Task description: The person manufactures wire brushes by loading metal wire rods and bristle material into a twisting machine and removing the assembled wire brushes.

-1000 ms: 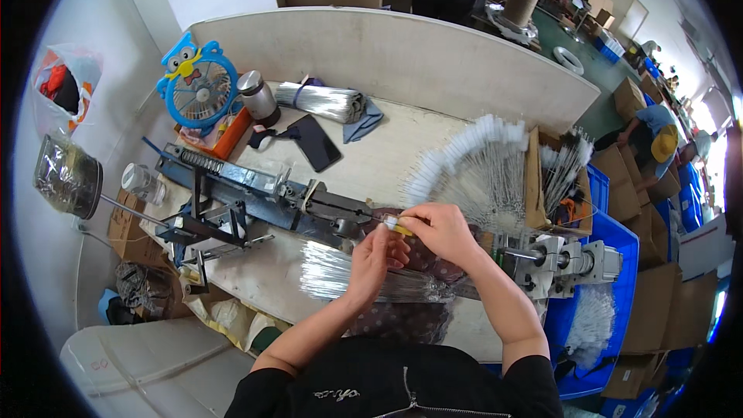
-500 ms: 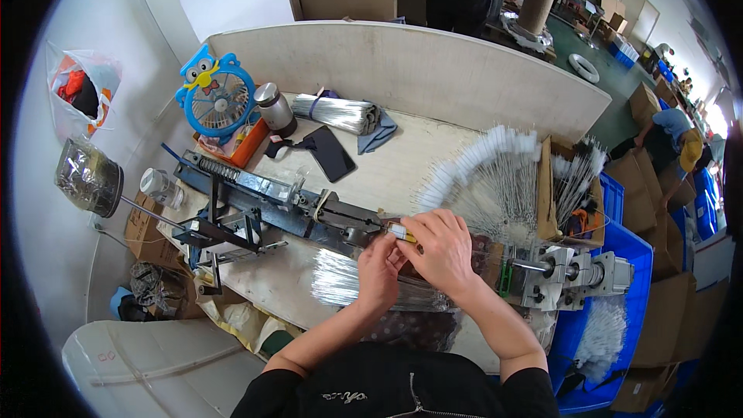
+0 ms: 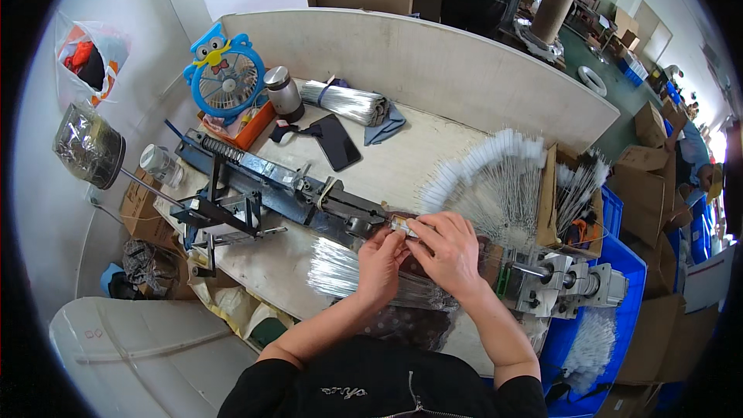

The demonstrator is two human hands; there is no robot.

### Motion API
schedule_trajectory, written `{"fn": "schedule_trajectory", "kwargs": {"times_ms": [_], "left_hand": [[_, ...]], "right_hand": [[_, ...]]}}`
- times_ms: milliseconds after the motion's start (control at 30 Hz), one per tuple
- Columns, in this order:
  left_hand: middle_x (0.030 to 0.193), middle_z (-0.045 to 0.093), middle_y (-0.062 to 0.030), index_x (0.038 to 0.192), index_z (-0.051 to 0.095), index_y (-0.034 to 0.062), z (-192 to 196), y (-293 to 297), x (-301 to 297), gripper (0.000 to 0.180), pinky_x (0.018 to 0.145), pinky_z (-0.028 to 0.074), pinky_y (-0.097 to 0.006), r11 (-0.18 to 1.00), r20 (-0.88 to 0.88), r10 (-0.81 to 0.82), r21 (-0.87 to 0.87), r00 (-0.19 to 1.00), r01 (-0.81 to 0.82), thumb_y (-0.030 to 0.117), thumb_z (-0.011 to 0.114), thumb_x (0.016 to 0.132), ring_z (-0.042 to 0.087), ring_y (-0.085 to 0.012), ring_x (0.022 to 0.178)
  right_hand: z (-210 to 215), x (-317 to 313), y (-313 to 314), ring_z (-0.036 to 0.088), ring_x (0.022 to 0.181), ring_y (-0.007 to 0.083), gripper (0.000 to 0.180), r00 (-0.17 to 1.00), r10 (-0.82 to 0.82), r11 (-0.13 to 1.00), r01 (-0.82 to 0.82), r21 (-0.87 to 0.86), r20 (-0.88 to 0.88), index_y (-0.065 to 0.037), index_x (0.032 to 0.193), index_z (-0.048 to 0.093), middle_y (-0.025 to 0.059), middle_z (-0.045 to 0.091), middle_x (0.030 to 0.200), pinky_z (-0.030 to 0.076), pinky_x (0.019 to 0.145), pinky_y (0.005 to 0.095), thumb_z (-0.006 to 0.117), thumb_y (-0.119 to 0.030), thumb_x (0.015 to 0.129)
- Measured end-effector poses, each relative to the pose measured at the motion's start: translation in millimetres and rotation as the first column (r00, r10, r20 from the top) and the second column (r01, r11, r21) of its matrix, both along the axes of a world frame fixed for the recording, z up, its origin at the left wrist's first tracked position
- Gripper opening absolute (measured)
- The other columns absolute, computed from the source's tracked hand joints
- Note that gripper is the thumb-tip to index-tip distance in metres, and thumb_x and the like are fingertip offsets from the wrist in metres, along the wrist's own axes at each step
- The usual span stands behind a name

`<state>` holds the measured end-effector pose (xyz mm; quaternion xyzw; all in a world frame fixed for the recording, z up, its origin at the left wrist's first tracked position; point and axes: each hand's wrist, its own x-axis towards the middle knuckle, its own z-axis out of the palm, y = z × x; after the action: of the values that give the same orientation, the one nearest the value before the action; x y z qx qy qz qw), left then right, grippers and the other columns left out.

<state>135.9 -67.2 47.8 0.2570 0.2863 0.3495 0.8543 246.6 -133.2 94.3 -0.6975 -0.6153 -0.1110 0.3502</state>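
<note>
My left hand (image 3: 379, 265) is closed in a pinch at the right end of a long dark metal jig (image 3: 340, 205); what its fingertips hold is too small to make out. Close against it, my right hand (image 3: 447, 254) grips a small white-and-yellow piece (image 3: 402, 225) between thumb and fingers, by the jig's tip. Below my hands lies a bundle of thin silvery wires (image 3: 333, 267), partly covered by my left forearm. To the right of my hands, wire brushes with white bristles (image 3: 484, 162) are spread in a fan.
A cardboard box (image 3: 548, 209) of brushes stands beside a motor-driven shaft unit (image 3: 573, 282). Blue bins (image 3: 638, 263) stand at the right. Further back are a phone (image 3: 338, 143), a steel flask (image 3: 284, 95), a wrapped wire bundle (image 3: 344, 102) and a blue fan (image 3: 226, 81).
Both hands stay together at the jig's tip. My right fingers have shifted slightly around the white-and-yellow piece, and less of its yellow shows. The whole view has shifted a little.
</note>
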Motion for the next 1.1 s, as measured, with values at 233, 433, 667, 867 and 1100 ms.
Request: {"fn": "schedule_trajectory", "kwargs": {"times_ms": [233, 433, 667, 867, 1100], "left_hand": [[0.093, 0.064, -0.0058, 0.095, 0.057, 0.0034, -4, 0, -1, 0.013, 0.080, 0.049, -0.030, 0.996, 0.052, 0.054, -0.079, 0.997, -0.050, 0.015, 0.056, 0.090, 0.063, -0.0139, 0.086], [0.088, 0.064, -0.0043, 0.092, 0.057, 0.0043, -3, -2, 0, 0.015, 0.078, 0.049, -0.030, 0.994, 0.040, 0.083, -0.073, 0.996, -0.079, 0.019, 0.055, 0.090, 0.062, -0.0127, 0.083], [0.069, 0.051, 0.0042, 0.080, 0.055, 0.0079, 12, -2, 3, 0.012, 0.065, 0.045, -0.024, 0.982, 0.009, 0.113, -0.154, 0.994, -0.110, 0.015, 0.056, 0.089, 0.049, -0.0059, 0.063], [0.065, 0.047, 0.0057, 0.074, 0.053, 0.0106, 16, -2, 1, 0.016, 0.062, 0.042, -0.023, 0.986, 0.041, 0.107, -0.134, 0.993, -0.101, 0.014, 0.056, 0.089, 0.048, -0.0054, 0.062], [0.075, 0.057, 0.0021, 0.082, 0.056, 0.0085, 1, -2, 0, 0.008, 0.069, 0.047, -0.026, 0.990, 0.071, 0.092, -0.117, 0.993, -0.084, 0.013, 0.057, 0.089, 0.055, -0.0081, 0.068]], "right_hand": [[-5, -3, 4, 0.058, 0.088, 0.0221, 0.028, 1.000, -0.006, 0.999, 0.006, -0.039, -0.016, -0.011, 0.096, 0.069, 0.0019, 0.063, 0.094, 0.045, 0.076, 0.0354, 0.073, -0.014, 0.069], [-7, -15, 8, 0.058, 0.088, 0.0221, 0.035, 0.992, -0.116, 0.993, 0.115, -0.026, -0.047, -0.007, 0.100, 0.067, 0.0028, 0.063, 0.093, 0.044, 0.076, 0.0347, 0.074, -0.017, 0.067], [-7, -13, 1, 0.058, 0.089, 0.0195, 0.026, 0.992, -0.123, 0.992, 0.123, -0.027, 0.026, -0.014, 0.096, 0.069, -0.0007, 0.063, 0.095, 0.043, 0.074, 0.0344, 0.072, -0.019, 0.071], [-11, -13, 8, 0.058, 0.088, 0.0212, 0.023, 0.995, -0.100, 0.995, 0.100, -0.007, -0.012, -0.013, 0.092, 0.071, 0.0010, 0.064, 0.094, 0.044, 0.075, 0.0340, 0.072, -0.018, 0.069], [-9, -15, 10, 0.058, 0.087, 0.0204, 0.029, 0.995, -0.093, 0.995, 0.092, -0.023, -0.024, -0.013, 0.097, 0.070, 0.0012, 0.064, 0.094, 0.044, 0.076, 0.0336, 0.072, -0.018, 0.068]]}}
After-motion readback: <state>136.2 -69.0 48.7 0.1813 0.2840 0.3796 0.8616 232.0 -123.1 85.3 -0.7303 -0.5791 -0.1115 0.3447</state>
